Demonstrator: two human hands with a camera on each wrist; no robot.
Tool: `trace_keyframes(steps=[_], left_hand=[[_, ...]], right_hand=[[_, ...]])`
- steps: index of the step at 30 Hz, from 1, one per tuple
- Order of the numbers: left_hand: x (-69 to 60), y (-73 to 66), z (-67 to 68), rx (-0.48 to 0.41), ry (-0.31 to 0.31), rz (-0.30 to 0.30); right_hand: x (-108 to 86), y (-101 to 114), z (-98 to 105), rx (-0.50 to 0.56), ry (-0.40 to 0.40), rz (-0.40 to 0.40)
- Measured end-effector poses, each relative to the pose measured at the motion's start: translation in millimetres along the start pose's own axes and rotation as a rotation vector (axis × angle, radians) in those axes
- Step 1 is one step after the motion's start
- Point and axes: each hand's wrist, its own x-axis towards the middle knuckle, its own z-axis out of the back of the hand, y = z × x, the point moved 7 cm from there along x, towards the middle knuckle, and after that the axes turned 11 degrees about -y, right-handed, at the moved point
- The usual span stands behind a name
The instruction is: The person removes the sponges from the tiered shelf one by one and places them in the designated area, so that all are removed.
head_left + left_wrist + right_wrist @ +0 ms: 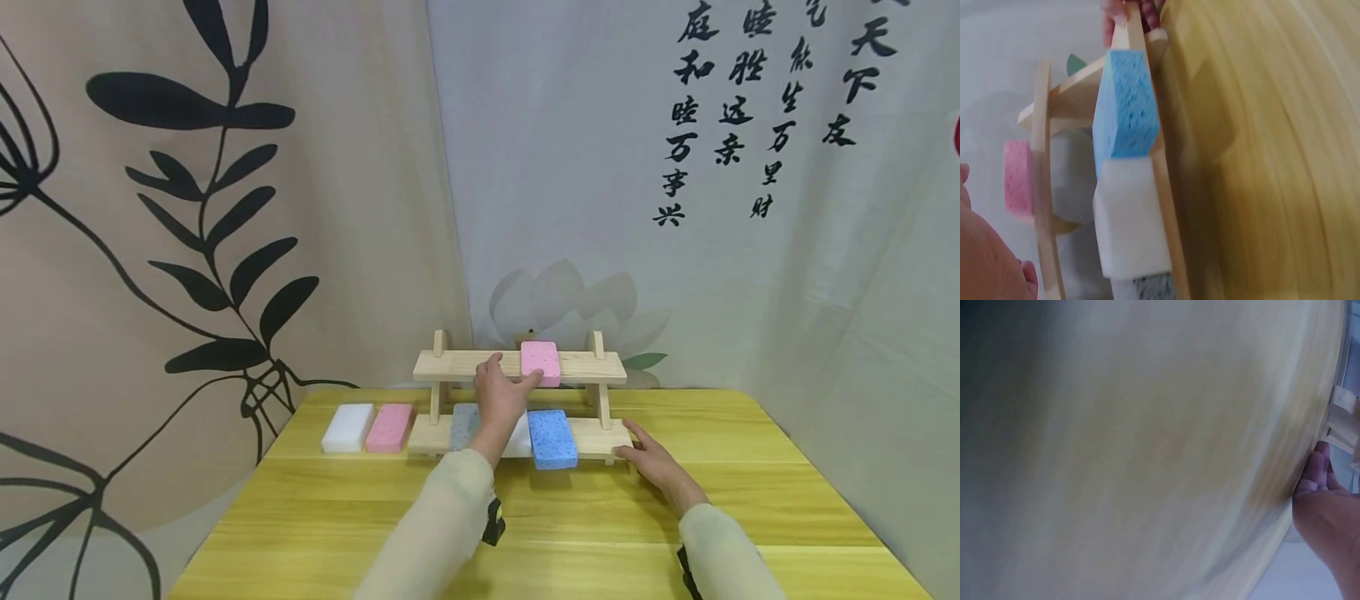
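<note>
The left hand [501, 404] is over the wooden rack [465, 364], its thumb and fingers spread wide and gripping nothing. In the head view the thumb overlaps the edge of the pink sponge [540, 364] on the upper shelf, but the left wrist view shows a gap between hand and sponge. The right hand [663, 468] holds the right end of the lower shelf [588, 437] in a narrow pinch, thumb on one side and fingers on the other, as the left wrist view shows.

The pink sponge lies right of the middle of the upper shelf. On the lower shelf, from left to right, are a grey sponge [464, 423], a white sponge [519, 440] partly hidden by the left hand and forearm, and a blue sponge [553, 439] that juts past the front edge. In the left wrist view the blue and white ones sit close together.

Left of the rack, a second white sponge [348, 427] and a second pink sponge [390, 428] lie just beside each other on the table [600, 533]
</note>
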Motion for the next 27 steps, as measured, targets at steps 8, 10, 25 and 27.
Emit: trace_keyframes(steps=[8,10,25,27], left_hand=[[-16.0,0.4,-13.1,-0.015,-0.066,0.013],[-18.6,2.2,-17.5,-0.018,-0.081,0.023],[-27.4,5.1,-40.7,0.001,-0.211,0.076],[-27.5,6.3,-42.8,0.016,-0.227,0.072]], right_hand=[[0.3,1,0,-0.017,-0.013,0.005],[0.2,1,1,-0.012,-0.015,0.004],[-1.0,0,2,0.007,-0.014,0.007],[-1.1,0,1,0.007,-0.020,0.009]])
